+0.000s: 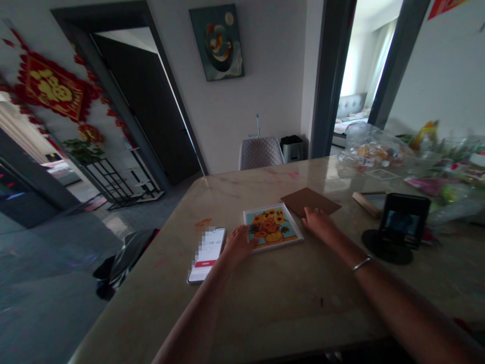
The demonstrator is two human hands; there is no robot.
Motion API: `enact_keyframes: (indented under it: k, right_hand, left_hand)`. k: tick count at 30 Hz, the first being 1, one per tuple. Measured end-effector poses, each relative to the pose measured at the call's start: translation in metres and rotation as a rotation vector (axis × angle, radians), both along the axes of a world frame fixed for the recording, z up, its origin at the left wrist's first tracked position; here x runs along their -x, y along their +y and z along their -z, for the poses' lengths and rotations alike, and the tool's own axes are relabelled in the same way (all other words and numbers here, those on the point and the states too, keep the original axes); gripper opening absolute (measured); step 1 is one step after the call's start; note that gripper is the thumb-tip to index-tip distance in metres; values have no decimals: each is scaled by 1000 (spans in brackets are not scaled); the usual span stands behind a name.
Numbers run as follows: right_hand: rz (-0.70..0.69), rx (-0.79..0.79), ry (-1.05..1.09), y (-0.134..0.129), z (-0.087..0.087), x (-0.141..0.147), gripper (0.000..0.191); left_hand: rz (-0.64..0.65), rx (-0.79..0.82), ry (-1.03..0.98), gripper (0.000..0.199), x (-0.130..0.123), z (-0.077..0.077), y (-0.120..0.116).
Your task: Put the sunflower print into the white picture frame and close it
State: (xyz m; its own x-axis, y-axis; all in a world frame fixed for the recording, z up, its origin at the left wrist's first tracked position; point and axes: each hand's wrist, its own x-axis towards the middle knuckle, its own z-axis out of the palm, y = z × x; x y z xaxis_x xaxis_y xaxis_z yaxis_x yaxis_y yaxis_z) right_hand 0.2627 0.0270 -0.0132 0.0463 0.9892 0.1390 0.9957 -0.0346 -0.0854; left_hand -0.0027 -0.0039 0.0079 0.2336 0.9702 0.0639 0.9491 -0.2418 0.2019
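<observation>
The open left hand lies flat, fingertips against a white-framed sunflower picture, whose top points away along the marble table. The open right hand rests just beside the frame, touching a brown cardboard sheet. Neither hand grips anything.

Small white-framed sunflower painting, lying flat, face up, slightly askew

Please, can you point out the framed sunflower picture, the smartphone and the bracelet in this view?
Framed sunflower picture [271, 228]: head view, painted centre.
Smartphone [207, 255]: head view, screen.
Bracelet [361, 263]: head view, top of band.
</observation>
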Motion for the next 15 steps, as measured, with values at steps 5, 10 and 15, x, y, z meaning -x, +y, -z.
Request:
enact_keyframes:
  k: [5, 10, 15]
  right_hand:
    - [-19, -25, -49, 2, -5, -2, 28]
    - [5, -112, 26, -4, -19, -4, 32]
    - [17, -389, 279, -8, -28, -10, 33]
  left_hand:
    - [13, -19, 9, 44, 1, 2, 0]
    - [24, -25, 41, 44, 1, 2, 1]
    - [20, 0, 77, 47, -1, 0, 0]
